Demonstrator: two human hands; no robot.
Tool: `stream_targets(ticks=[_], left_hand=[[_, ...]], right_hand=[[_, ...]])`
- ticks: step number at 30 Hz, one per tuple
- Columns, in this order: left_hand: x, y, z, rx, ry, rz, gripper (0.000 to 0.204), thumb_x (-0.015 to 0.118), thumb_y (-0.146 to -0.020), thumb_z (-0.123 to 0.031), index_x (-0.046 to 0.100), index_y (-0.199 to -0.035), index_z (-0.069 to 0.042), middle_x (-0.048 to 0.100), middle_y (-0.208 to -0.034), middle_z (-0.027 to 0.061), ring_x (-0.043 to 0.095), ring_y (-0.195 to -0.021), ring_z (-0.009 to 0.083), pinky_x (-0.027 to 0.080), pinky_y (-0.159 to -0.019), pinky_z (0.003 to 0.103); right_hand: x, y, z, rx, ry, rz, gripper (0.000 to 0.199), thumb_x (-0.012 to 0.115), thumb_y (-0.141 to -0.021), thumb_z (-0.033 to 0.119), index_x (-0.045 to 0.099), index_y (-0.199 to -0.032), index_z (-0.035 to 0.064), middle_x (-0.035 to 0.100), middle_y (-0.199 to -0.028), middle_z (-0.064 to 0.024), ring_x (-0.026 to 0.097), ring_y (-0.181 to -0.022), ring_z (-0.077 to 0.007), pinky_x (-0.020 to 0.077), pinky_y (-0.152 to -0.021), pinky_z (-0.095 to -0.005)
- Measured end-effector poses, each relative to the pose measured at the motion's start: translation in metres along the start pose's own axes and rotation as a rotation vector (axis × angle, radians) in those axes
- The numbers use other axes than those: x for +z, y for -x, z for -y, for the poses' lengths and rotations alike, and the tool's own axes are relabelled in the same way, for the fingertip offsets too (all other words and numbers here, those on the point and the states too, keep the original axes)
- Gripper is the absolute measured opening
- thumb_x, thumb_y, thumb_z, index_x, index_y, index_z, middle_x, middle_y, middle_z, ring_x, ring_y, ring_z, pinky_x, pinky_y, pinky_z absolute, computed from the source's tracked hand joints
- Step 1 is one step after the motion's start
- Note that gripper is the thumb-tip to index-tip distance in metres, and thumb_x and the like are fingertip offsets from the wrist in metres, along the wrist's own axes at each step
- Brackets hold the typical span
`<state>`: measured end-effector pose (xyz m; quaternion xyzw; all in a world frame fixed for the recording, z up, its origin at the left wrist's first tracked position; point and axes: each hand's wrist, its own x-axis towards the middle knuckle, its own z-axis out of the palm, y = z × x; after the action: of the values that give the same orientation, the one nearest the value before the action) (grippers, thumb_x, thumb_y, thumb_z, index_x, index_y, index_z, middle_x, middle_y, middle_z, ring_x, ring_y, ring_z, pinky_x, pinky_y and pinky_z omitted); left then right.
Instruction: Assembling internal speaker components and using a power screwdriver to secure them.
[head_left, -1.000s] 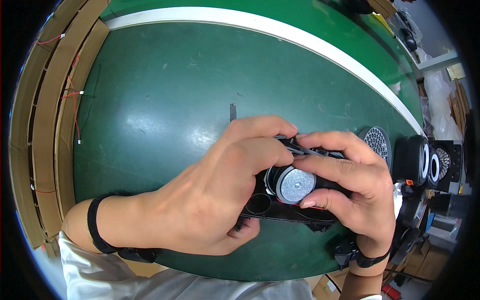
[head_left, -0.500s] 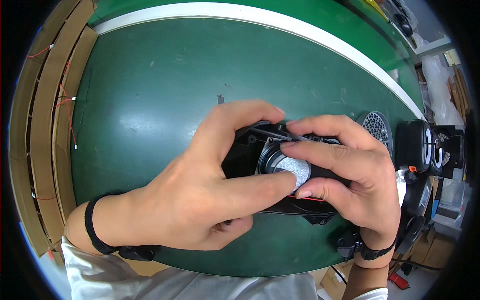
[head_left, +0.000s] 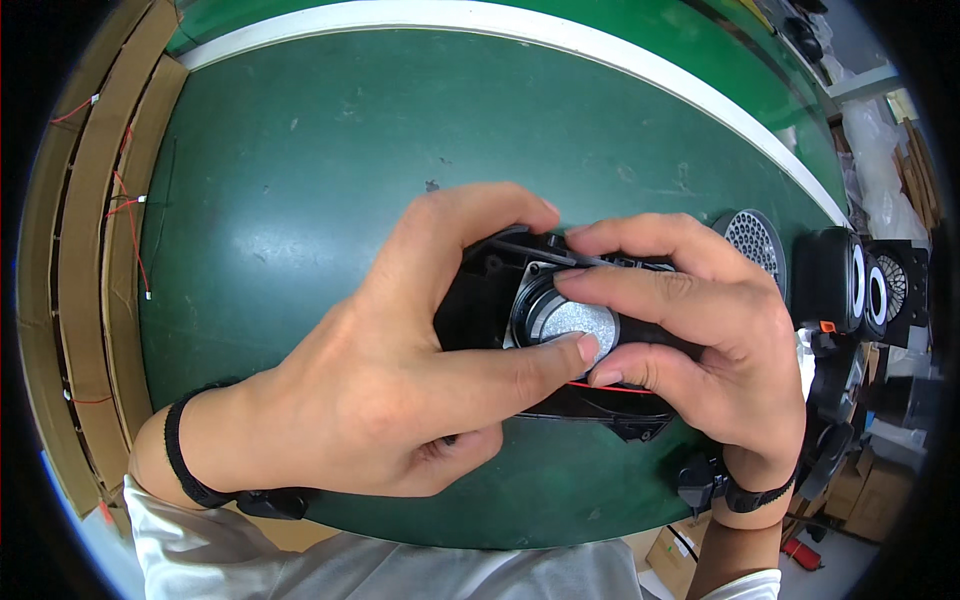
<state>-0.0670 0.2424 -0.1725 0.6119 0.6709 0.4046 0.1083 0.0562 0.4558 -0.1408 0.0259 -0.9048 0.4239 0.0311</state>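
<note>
Gripping from both sides, the left hand (head_left: 370,390) and right hand (head_left: 700,330) clasp a black plastic speaker housing (head_left: 500,300) lying lengthwise left-to-right between them on the green worktop (head_left: 300,200); the left thumb presses its round silver speaker driver (head_left: 570,325).

Black plastic speaker housing (head_left: 490,300) lies flat on green mat betw my hands, open side up; round driver (head_left: 565,318) w/ silver magnet seated inside, red wire (head_left: 610,387) along front edge
</note>
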Motion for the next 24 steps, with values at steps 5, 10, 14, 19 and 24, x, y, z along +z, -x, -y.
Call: stream_targets(ticks=[5, 10, 14, 19, 24], left_hand=[[-0.0002, -0.0034, -0.0009, -0.004, 0.006, 0.002, 0.056, 0.069, -0.057, -0.007, 0.078, -0.112, -0.016, 0.041, -0.135, 0.0256, 0.05, -0.122, 0.0411, 0.046, -0.103, 0.047], [-0.0009, -0.0034, -0.0006, 0.001, 0.001, -0.003, 0.058, 0.069, -0.056, -0.007, 0.078, -0.112, -0.016, 0.042, -0.133, 0.0259, 0.051, -0.121, 0.0414, 0.048, -0.101, 0.047], [-0.0004, -0.0019, 0.0002, 0.013, -0.016, -0.003, 0.057, 0.07, -0.057, -0.007, 0.078, -0.112, -0.016, 0.041, -0.134, 0.0259, 0.051, -0.12, 0.0414, 0.048, -0.101, 0.047], [0.0, -0.001, 0.0019, 0.031, -0.013, -0.01, 0.055, 0.069, -0.059, -0.007, 0.078, -0.113, -0.015, 0.04, -0.134, 0.0255, 0.051, -0.12, 0.0411, 0.048, -0.101, 0.046], [-0.0019, -0.0016, -0.0018, 0.01, -0.002, -0.004, 0.056, 0.069, -0.059, -0.006, 0.078, -0.113, -0.014, 0.041, -0.134, 0.0257, 0.051, -0.12, 0.0407, 0.048, -0.101, 0.047]], right_hand=[[-0.0009, -0.0006, -0.0018, 0.005, -0.035, -0.003, 0.046, 0.084, -0.07, 0.026, 0.077, -0.109, 0.0029, 0.069, -0.117, -0.0157, 0.068, -0.104, -0.028, 0.0533, -0.089, -0.0356], [0.0003, -0.0013, -0.0041, -0.03, -0.007, -0.004, 0.045, 0.084, -0.071, 0.026, 0.077, -0.109, 0.0036, 0.069, -0.117, -0.0167, 0.068, -0.103, -0.0283, 0.0535, -0.088, -0.0358], [0.0008, -0.0003, -0.0031, -0.016, -0.033, -0.006, 0.045, 0.084, -0.071, 0.026, 0.077, -0.109, 0.0035, 0.068, -0.116, -0.0171, 0.068, -0.104, -0.0287, 0.0533, -0.089, -0.0361], [-0.0001, -0.0013, -0.0028, -0.024, -0.002, 0.013, 0.046, 0.084, -0.071, 0.026, 0.077, -0.11, 0.0031, 0.068, -0.118, -0.0171, 0.068, -0.105, -0.0287, 0.0534, -0.09, -0.0368], [-0.0003, -0.0007, -0.0013, 0.008, -0.054, 0.013, 0.046, 0.083, -0.073, 0.026, 0.076, -0.111, 0.0018, 0.068, -0.12, -0.0174, 0.067, -0.107, -0.0287, 0.053, -0.091, -0.0374]])
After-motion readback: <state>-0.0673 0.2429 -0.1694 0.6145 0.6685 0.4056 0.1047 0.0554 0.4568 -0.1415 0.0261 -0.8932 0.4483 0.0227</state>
